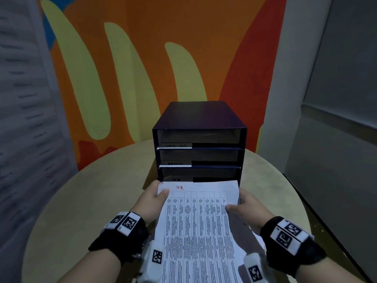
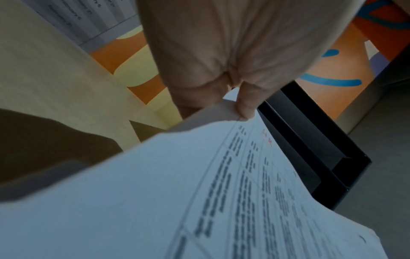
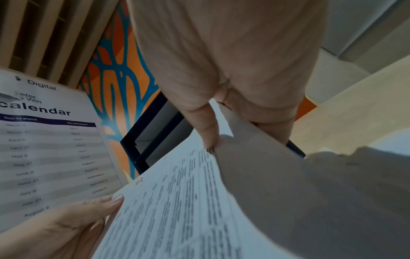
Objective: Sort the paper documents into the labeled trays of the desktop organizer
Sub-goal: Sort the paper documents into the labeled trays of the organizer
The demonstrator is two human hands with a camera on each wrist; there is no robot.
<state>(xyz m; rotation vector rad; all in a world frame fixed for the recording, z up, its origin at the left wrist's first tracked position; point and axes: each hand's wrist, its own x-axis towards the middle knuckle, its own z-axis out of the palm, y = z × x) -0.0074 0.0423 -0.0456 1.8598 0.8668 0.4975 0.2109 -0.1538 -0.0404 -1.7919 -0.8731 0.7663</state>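
Matt white paper sheet [image 1: 200, 231]; matt dark organizer [image 1: 199, 117].

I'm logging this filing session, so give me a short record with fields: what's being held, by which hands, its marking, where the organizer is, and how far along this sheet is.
held item: printed paper sheet with a table of text
marking: red handwritten "HR" near its top edge
left hand: pinches the sheet's left edge
right hand: pinches the sheet's right edge
organizer: dark, three stacked trays, on the round table
bottom tray: label reads roughly "HR", blurred
progress: sheet's top edge at the bottom tray's mouth, not yet inside
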